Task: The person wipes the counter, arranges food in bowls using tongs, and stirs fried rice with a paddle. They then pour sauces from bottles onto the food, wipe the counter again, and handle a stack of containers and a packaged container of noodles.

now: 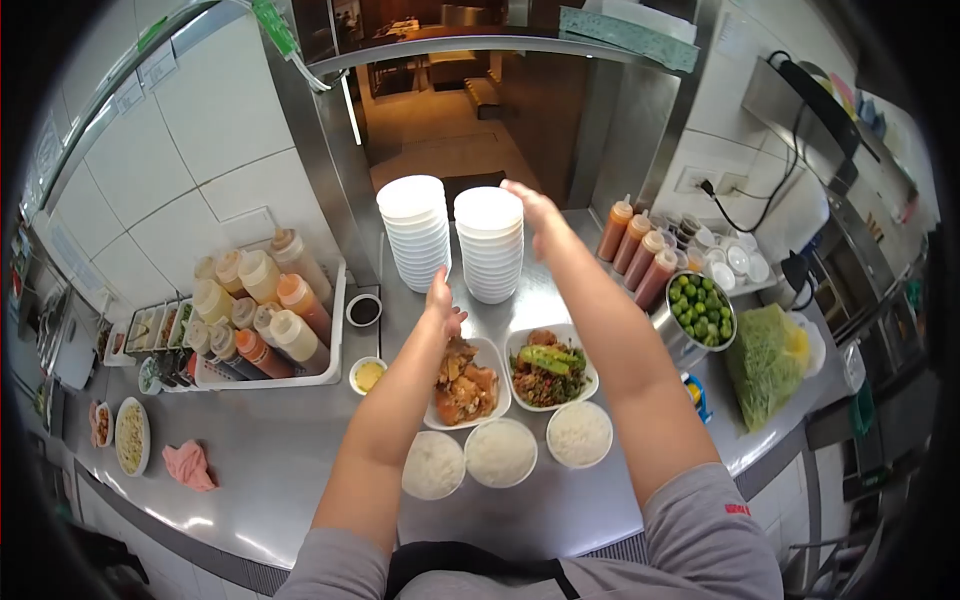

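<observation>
Two tall stacks of white bowls stand side by side on the steel counter, the left stack (415, 235) and the right stack (489, 245). At the lower right side of the left stack, my left hand (443, 304) is raised with its fingers apart, holding nothing. My right hand (535, 217) reaches to the upper right side of the right stack, fingers stretched out and open. Just below are a white tray of browned meat pieces (466, 388) and a tray of minced food with green pepper (548, 366). Several bowls of white rice (501, 453) sit nearest my body.
Squeeze bottles (262, 310) fill a white bin at left, beside small cups of dark sauce (363, 310) and yellow sauce (369, 375). On the right are red sauce bottles (634, 243), a metal pot of green limes (699, 308) and a bag of greens (765, 365). A pink cloth (189, 466) lies at left.
</observation>
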Available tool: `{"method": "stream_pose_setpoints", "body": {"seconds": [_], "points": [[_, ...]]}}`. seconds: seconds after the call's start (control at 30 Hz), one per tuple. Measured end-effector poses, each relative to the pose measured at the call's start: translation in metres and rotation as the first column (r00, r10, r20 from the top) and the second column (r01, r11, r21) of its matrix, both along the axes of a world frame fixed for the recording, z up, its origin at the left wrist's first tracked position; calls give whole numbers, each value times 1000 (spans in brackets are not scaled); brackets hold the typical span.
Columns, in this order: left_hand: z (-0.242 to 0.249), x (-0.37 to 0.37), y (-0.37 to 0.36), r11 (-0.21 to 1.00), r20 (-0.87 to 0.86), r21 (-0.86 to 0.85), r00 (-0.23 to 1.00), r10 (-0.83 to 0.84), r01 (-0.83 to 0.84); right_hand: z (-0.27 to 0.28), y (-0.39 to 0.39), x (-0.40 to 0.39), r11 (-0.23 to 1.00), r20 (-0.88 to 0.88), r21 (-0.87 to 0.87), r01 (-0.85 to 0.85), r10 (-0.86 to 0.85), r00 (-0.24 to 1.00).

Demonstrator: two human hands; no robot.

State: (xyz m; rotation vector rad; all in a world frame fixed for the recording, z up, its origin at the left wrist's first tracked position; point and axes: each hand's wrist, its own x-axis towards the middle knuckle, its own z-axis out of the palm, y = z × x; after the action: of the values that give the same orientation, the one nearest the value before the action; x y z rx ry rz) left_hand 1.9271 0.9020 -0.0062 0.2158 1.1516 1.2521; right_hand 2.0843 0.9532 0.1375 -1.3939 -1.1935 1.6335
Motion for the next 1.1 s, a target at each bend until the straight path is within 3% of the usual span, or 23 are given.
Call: {"method": "stream_pose_setpoints", "body": {"seconds": [0.1, 0.17, 0.2, 0.23, 0.27, 0.33, 0.37, 0.4, 0.47, 0.53, 0.6, 0.73, 0.8, 0.87, 1.0, 1.1], "points": [[-23, 11, 36, 988, -80, -135, 993, -87, 76, -44, 22, 0, 998, -97, 36, -48, 52, 994], [-19, 19, 41, 986, -83, -92, 985, -148, 140, -57, 41, 17, 928, -244, -303, -217, 144, 959], [-11, 23, 42, 975, -102, -37, 969, -223, 220, -72, 51, 29, 896, -325, -326, -302, 194, 926], [10, 37, 37, 985, -129, -25, 976, -173, 171, -81, 52, 39, 903, -369, -268, -335, 225, 902], [2, 42, 47, 986, -129, -31, 977, -169, 166, -87, 49, 46, 907, -407, -209, -366, 260, 876], [-19, 48, 61, 973, 150, 148, 968, -201, 179, -88, 43, 58, 915, -485, -126, -384, 281, 828], [-18, 51, 62, 971, 6, 30, 971, -238, 237, -92, 37, 62, 924, -562, -36, -380, 296, 772], [-26, 54, 67, 973, 9, 25, 973, -230, 229, -101, 32, 69, 921, -563, -41, -388, 299, 771], [-42, 58, 85, 962, 152, 195, 963, -222, 191, -115, 21, 83, 955, -678, 95, -281, 268, 684], [-20, 67, 70, 983, 52, 86, 985, -166, 161, -118, 6, 92, 978, -715, 71, -196, 187, 673], [-24, 75, 72, 980, 114, 122, 979, -169, 155, -110, -9, 95, 994, -726, 44, -103, 103, 680], [26, 70, 29, 959, 46, 195, 975, -216, 204, -77, -44, 92, 999, -741, 17, -28, 31, 670], [57, 57, -2, 987, 2, 114, 994, -111, 110, -52, -71, 80, 996, -744, 85, -21, 77, 664], [74, 34, -36, 977, 32, 186, 993, -116, 108, -31, -99, 62, 994, -725, 102, -42, 103, 681], [103, -23, -127, 960, 140, 272, 990, 24, -62, -11, -151, 7, 981, -672, 87, -176, 188, 716], [123, -72, -219, 926, 154, 252, 956, 249, -282, -3, -194, -53, 951, -653, 50, -306, 263, 710]]}}
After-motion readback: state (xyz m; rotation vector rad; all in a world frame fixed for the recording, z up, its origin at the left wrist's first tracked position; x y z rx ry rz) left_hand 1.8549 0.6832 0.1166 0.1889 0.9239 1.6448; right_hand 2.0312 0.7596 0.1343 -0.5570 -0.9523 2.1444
